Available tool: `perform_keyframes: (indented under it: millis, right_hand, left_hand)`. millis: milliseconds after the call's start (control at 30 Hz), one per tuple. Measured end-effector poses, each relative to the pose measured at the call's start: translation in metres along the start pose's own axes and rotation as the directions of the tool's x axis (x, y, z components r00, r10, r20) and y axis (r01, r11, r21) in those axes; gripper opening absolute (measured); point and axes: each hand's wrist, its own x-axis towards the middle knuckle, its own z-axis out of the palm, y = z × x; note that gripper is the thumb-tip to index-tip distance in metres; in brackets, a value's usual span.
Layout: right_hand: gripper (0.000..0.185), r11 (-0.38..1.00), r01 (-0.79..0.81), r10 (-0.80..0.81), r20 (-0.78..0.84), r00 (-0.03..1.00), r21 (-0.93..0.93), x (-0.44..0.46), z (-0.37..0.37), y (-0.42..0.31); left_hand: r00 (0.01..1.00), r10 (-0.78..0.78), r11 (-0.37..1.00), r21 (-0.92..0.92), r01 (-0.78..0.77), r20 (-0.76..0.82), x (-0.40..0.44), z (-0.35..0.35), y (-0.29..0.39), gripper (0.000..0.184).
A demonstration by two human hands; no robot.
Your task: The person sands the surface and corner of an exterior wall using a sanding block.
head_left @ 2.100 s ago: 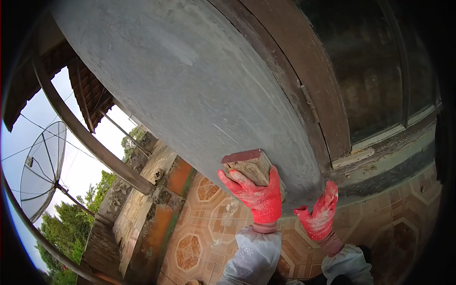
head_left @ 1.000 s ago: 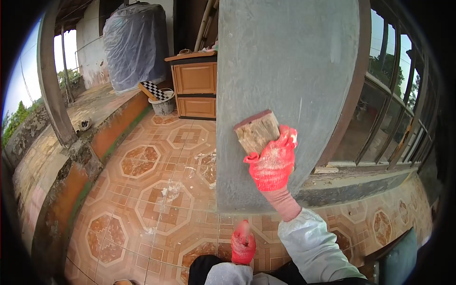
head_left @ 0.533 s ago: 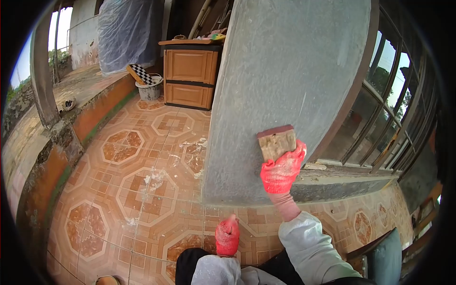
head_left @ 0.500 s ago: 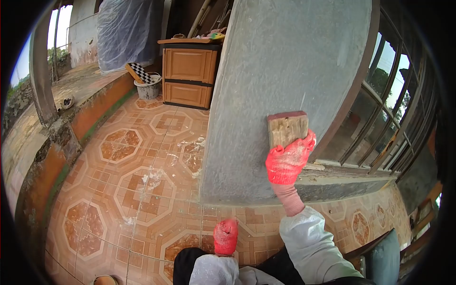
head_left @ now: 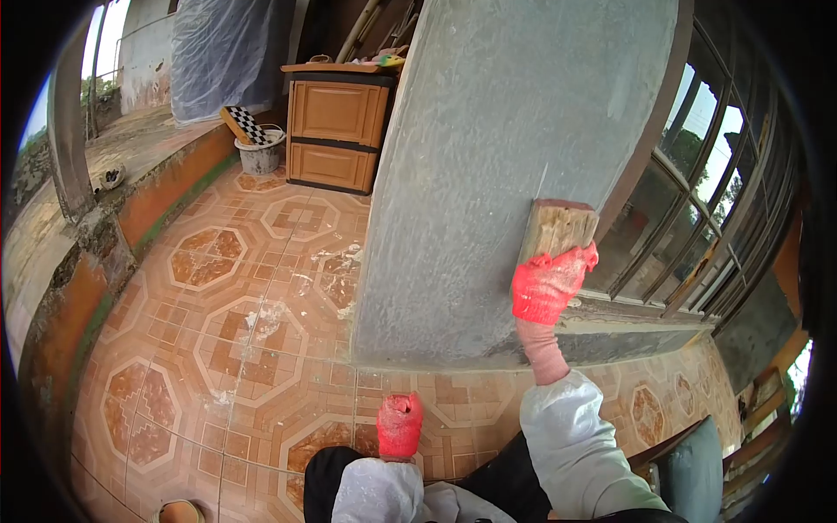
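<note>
1. Against the grey wall, low and near its window side: our wooden block, reddish strip along its top edge, broad side toward us. Face at the wall is hidden, so can't confirm full contact.
2. Right hand, red glove, is gripping the block's lower part. Probably held low so the top edge stays free and the wrist lines up with the forearm.
3. Left hand, also gloved, sits low by our dark-trousered legs, well apart from the block. Fingers look drawn in, but they're foreshortened; can't tell how closed. Nothing visible in it. One-handed hold seems enough for a block this size.
4. Wall: mottled grey, thin pale streak just above the block. Reads as rough and dusty, our judgement.
5. Floor: patterned brown tile, white smears left of the wall, likely spilled material.
6. Room: brown cabinet behind the wall's left edge, items on top. Bucket beside it, checkered board leaning tilted there, presumably parked off the walkway. Plastic-covered bulk behind. Framed window at right.
</note>
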Motion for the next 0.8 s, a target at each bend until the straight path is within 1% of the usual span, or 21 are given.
perform_keyframes:
  millis: [67, 133, 167, 200, 233, 267, 300, 333, 367, 400, 433, 467, 500, 567, 633, 700, 767, 800]
  right_hand:
    - [0.065, 0.996, -0.083, 0.083, 0.004, 0.997, -0.017, 0.009, 0.001, 0.005]
    - [0.067, 0.987, -0.162, 0.161, -0.01, 0.987, -0.023, 0.015, 0.001, 0.007]
    - [0.069, 0.981, -0.192, 0.192, -0.022, 0.981, -0.015, 0.019, 0.003, 0.007]
    - [0.073, 0.98, -0.181, 0.181, -0.001, 0.983, -0.085, -0.011, 0.002, 0.01]
    - [0.077, 0.974, -0.17, 0.175, 0.023, 0.984, -0.152, -0.056, 0.0, 0.016]
    - [0.077, 0.977, -0.165, 0.17, 0.023, 0.985, -0.136, -0.08, 0.0, 0.028]
    - [0.079, 0.968, -0.238, 0.227, 0.128, 0.965, 0.084, -0.103, -0.001, 0.042]
    - [0.082, 0.901, -0.33, 0.265, 0.244, 0.933, 0.283, -0.11, -0.004, 0.039]
    - [0.082, 0.897, -0.334, 0.268, 0.246, 0.931, 0.288, -0.103, 0.001, 0.044]
    - [0.074, 0.976, -0.195, 0.181, 0.137, 0.974, 0.097, -0.081, 0.002, 0.04]
    - [0.067, 0.988, -0.087, 0.091, 0.024, 0.996, -0.127, -0.059, 0.003, 0.034]
    - [0.065, 0.97, -0.056, 0.044, -0.056, 0.997, -0.237, -0.036, 0.006, 0.035]
    - [0.064, 0.959, -0.065, 0.038, -0.102, 0.994, -0.275, -0.009, 0.013, 0.038]
    - [0.061, 0.972, -0.16, 0.137, -0.14, 0.981, -0.17, 0.024, 0.021, 0.047]
    - [0.058, 0.969, -0.237, 0.225, -0.148, 0.963, -0.065, 0.014, 0.023, 0.043]
    - [0.055, 0.972, -0.235, 0.229, -0.131, 0.965, -0.03, -0.039, 0.023, 0.04]
    - [0.071, 0.983, -0.174, 0.175, -0.01, 0.984, 0.063, -0.113, 0.016, 0.051]
    - [0.071, 0.982, -0.18, 0.181, -0.005, 0.984, 0.064, -0.128, 0.011, 0.056]
  left_hand:
    - [0.998, -0.05, 0.998, -0.023, 0.051, 0.022, -0.004, -0.003, 0.01, 0.042]
    - [0.991, -0.105, 0.981, -0.154, 0.116, 0.077, -0.006, -0.016, 0.036, 0.043]
    - [0.995, -0.076, 0.991, -0.108, 0.082, 0.062, -0.003, -0.007, 0.013, 0.04]
    - [0.996, -0.073, 0.99, -0.113, 0.08, 0.059, -0.005, -0.006, 0.01, 0.04]
    - [1.0, 0.004, 0.998, -0.065, -0.004, 0.004, -0.007, -0.007, 0.007, 0.039]
    - [0.994, 0.087, 0.996, -0.012, -0.088, -0.059, -0.004, -0.009, 0.006, 0.038]
    - [0.993, 0.088, 0.996, -0.005, -0.089, -0.073, -0.004, -0.01, 0.003, 0.038]
    - [0.996, 0.059, 0.998, 0.012, -0.058, -0.064, -0.006, -0.011, 0.0, 0.037]
    - [0.998, 0.03, 0.999, 0.021, -0.029, -0.053, -0.005, -0.011, -0.003, 0.036]
    - [0.998, 0.03, 0.999, 0.02, -0.028, -0.052, -0.003, -0.012, 0.001, 0.036]
    - [0.999, 0.016, 1.0, -0.002, -0.016, -0.035, -0.003, -0.014, 0.01, 0.036]
    - [1.0, -0.004, 1.0, -0.023, 0.003, -0.017, -0.002, -0.013, 0.015, 0.037]
    - [1.0, -0.018, 1.0, -0.021, 0.018, -0.011, -0.001, -0.01, 0.015, 0.037]
    - [0.999, -0.038, 0.991, -0.126, 0.034, -0.022, 0.001, -0.003, 0.014, 0.045]
    - [0.999, -0.037, 0.994, -0.101, 0.037, 0.006, 0.002, -0.011, 0.026, 0.044]
    - [0.999, -0.029, 0.997, -0.077, 0.03, 0.019, 0.004, -0.009, 0.025, 0.043]
    - [0.991, 0.071, 0.993, -0.086, -0.081, -0.111, 0.003, -0.002, 0.009, 0.04]
    - [0.991, 0.068, 0.994, -0.08, -0.077, -0.111, 0.001, -0.002, 0.006, 0.04]
